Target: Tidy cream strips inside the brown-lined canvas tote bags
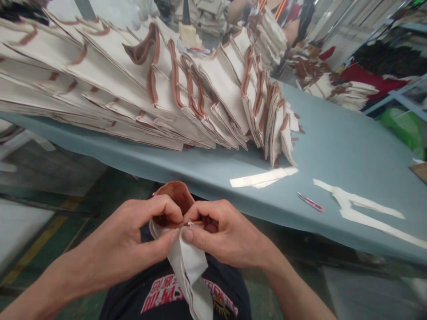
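A white fabric piece with a brown lining (196,262) hangs between my hands, over my lap. Its brown part (175,192) stands up behind my fingers, and the white part drops below them. My left hand (151,229) pinches the piece at its brown-and-white edge from the left. From the right, my right hand (216,229) pinches the same edge, thumb in front. The two sets of fingertips almost meet there. What lies right between the fingertips is partly hidden.
Stacked white pieces with brown edges (220,80) cover the blue table's (333,146) left and middle. Pink-handled thread snips (311,202) lie near the front edge, between white strips (263,178) and longer white strips (373,218). Across the table, a person (290,26) handles similar pieces.
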Motion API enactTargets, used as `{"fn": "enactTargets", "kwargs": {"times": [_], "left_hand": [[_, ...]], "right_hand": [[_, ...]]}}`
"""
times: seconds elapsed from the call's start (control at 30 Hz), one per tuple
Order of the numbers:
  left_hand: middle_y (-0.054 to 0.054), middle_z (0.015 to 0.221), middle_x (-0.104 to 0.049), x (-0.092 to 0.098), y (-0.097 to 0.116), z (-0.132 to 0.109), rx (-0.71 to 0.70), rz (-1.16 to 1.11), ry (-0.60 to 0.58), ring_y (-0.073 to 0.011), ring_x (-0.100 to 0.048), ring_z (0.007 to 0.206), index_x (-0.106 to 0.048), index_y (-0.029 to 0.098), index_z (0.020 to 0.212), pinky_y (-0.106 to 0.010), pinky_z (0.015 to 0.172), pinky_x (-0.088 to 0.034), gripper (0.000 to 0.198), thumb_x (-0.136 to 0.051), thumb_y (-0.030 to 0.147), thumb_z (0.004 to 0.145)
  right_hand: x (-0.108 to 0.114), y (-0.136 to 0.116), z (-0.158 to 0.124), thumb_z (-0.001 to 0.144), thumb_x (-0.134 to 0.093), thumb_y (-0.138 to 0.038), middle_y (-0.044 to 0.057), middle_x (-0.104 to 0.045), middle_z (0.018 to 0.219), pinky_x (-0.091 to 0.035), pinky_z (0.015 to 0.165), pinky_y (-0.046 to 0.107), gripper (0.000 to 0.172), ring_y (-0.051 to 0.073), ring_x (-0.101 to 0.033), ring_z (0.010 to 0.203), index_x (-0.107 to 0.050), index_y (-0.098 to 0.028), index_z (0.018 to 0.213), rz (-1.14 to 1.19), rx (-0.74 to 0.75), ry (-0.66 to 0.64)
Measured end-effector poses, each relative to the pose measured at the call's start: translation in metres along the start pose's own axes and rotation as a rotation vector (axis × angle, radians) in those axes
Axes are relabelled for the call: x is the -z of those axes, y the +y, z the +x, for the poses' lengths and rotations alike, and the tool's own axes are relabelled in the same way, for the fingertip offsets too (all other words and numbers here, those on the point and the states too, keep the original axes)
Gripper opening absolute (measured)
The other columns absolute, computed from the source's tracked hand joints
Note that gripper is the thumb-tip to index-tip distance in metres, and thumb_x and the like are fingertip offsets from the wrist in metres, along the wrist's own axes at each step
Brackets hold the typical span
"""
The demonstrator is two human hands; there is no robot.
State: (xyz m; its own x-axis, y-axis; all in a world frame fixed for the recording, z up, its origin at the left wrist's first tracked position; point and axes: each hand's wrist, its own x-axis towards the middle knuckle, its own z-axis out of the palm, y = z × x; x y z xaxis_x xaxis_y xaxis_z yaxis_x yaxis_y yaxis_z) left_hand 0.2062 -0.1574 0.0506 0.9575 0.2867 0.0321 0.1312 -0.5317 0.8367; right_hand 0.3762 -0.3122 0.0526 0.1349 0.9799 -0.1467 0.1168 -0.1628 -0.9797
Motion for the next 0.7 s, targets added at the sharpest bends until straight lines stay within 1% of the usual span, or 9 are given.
{"fn": "enactTargets", "kwargs": {"times": [0.1, 0.2, 0.3, 0.43, 0.5, 0.6, 0.7], "left_hand": [[0.007, 0.080, -0.077, 0.000, -0.006, -0.003, -0.082, 0.056, -0.001, -0.0103, -0.070, 0.068, -0.074, 0.026, 0.091, -0.018, 0.067, -0.052, 0.012, -0.065, 0.023, 0.099], [0.006, 0.094, -0.084, 0.001, -0.010, -0.007, -0.154, 0.102, 0.020, -0.0123, -0.077, 0.079, -0.078, 0.029, 0.103, -0.019, 0.077, -0.056, 0.016, -0.065, 0.020, 0.099], [0.003, 0.097, -0.087, 0.003, -0.010, -0.009, -0.191, 0.122, 0.037, -0.0163, -0.081, 0.083, -0.080, 0.030, 0.106, -0.023, 0.080, -0.059, 0.018, -0.066, 0.021, 0.099], [-0.001, 0.108, -0.089, 0.005, -0.008, -0.008, -0.251, 0.136, 0.040, -0.0200, -0.085, 0.095, -0.082, 0.030, 0.114, -0.026, 0.092, -0.063, 0.024, -0.067, 0.018, 0.100], [-0.002, 0.110, -0.089, 0.006, -0.008, -0.007, -0.264, 0.146, 0.032, -0.0208, -0.085, 0.098, -0.083, 0.030, 0.115, -0.027, 0.095, -0.064, 0.025, -0.067, 0.019, 0.100], [-0.003, 0.108, -0.090, 0.010, -0.008, -0.005, -0.259, 0.144, -0.019, -0.0220, -0.086, 0.096, -0.085, 0.031, 0.113, -0.028, 0.093, -0.066, 0.026, -0.065, 0.020, 0.101], [-0.003, 0.108, -0.089, 0.014, -0.007, -0.004, -0.252, 0.142, -0.088, -0.0205, -0.085, 0.095, -0.085, 0.030, 0.114, -0.024, 0.092, -0.065, 0.027, -0.063, 0.020, 0.102]], "right_hand": [[-0.003, 0.006, 0.000, 0.090, -0.076, -0.029, -0.007, -0.053, 0.068, -0.031, 0.051, 0.020, 0.014, 0.008, -0.042, 0.058, -0.067, -0.018, 0.084, 0.089, -0.052, 0.020], [-0.006, 0.009, 0.000, 0.087, -0.084, -0.038, -0.008, -0.049, 0.066, -0.029, 0.048, 0.019, 0.027, 0.007, -0.036, 0.056, -0.065, -0.018, 0.086, 0.225, -0.132, 0.001], [-0.007, 0.011, 0.001, 0.084, -0.089, -0.044, -0.010, -0.044, 0.064, -0.028, 0.047, 0.019, 0.037, 0.007, -0.032, 0.054, -0.063, -0.019, 0.084, 0.319, -0.165, 0.003], [-0.010, 0.011, 0.001, 0.082, -0.091, -0.045, -0.010, -0.045, 0.064, -0.028, 0.047, 0.018, 0.039, 0.006, -0.032, 0.054, -0.063, -0.019, 0.083, 0.351, -0.163, 0.040], [-0.012, 0.011, 0.000, 0.081, -0.091, -0.048, -0.009, -0.047, 0.065, -0.027, 0.047, 0.018, 0.040, 0.006, -0.033, 0.054, -0.063, -0.019, 0.084, 0.344, -0.178, 0.054], [-0.014, 0.012, -0.001, 0.081, -0.091, -0.049, -0.009, -0.048, 0.065, -0.028, 0.048, 0.019, 0.041, 0.006, -0.035, 0.055, -0.063, -0.019, 0.083, 0.347, -0.199, 0.068], [-0.015, 0.012, -0.001, 0.080, -0.090, -0.048, -0.009, -0.048, 0.065, -0.027, 0.048, 0.019, 0.040, 0.006, -0.035, 0.054, -0.063, -0.019, 0.083, 0.360, -0.219, 0.064]]}}
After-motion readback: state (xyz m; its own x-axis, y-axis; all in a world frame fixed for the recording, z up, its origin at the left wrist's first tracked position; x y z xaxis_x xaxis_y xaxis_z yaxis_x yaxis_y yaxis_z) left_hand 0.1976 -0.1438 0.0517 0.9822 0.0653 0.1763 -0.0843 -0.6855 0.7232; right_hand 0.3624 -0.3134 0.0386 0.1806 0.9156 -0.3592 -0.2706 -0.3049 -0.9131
